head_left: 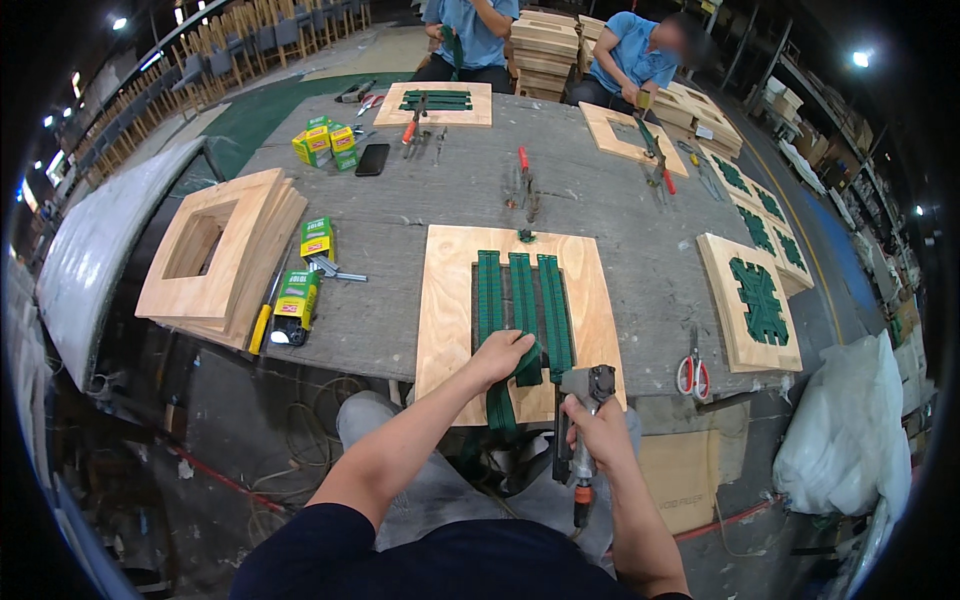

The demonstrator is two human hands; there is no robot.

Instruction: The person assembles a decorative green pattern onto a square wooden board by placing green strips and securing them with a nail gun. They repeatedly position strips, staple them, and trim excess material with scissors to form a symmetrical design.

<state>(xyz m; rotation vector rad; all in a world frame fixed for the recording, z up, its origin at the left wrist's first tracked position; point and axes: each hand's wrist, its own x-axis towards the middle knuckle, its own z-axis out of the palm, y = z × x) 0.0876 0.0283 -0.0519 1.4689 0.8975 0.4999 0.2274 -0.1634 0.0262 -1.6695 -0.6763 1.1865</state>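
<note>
A plywood frame point(445, 290) with a square opening lies in front of me, its near edge over my lap. Three green webbing straps point(522, 290) run side by side across the opening, from far edge to near. My left hand point(502, 358) is closed on the loose end of a green strap near the frame's near side; part of that strap hangs below the edge. My right hand point(598, 430) grips a pneumatic staple gun point(588, 385) by its handle, its head close to the near right part of the frame. A hose runs down from its orange fitting.
Stacked plywood frames point(170, 280) stand at left, beside green-yellow staple boxes point(296, 295). Red-handled scissors point(692, 376) lie at right near finished panels with woven green straps point(760, 300). A toggle clamp point(526, 185) sits beyond my frame. Two people point(630, 70) work across the table.
</note>
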